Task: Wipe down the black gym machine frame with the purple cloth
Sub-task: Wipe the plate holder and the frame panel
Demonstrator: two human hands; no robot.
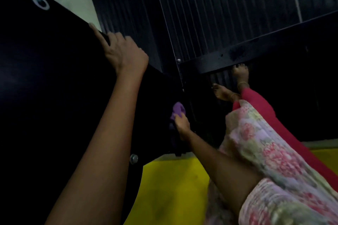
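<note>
The black gym machine frame [45, 71] fills the left of the head view as a broad dark panel with bolts. My left hand [121, 52] grips the panel's upper edge, fingers curled over it and thumb along the face. Lower down, near the frame's base, my right hand [181, 121] holds the bunched purple cloth [177, 110] pressed against a dark upright of the frame. Part of the cloth hangs in shadow below the hand.
A black crossbar [256, 55] runs up to the right over dark ribbed flooring [219, 9]. My bare feet [232, 84] stand just under it. A yellow floor strip [170, 188] lies below the frame. Floral clothing and pink trousers fill the right.
</note>
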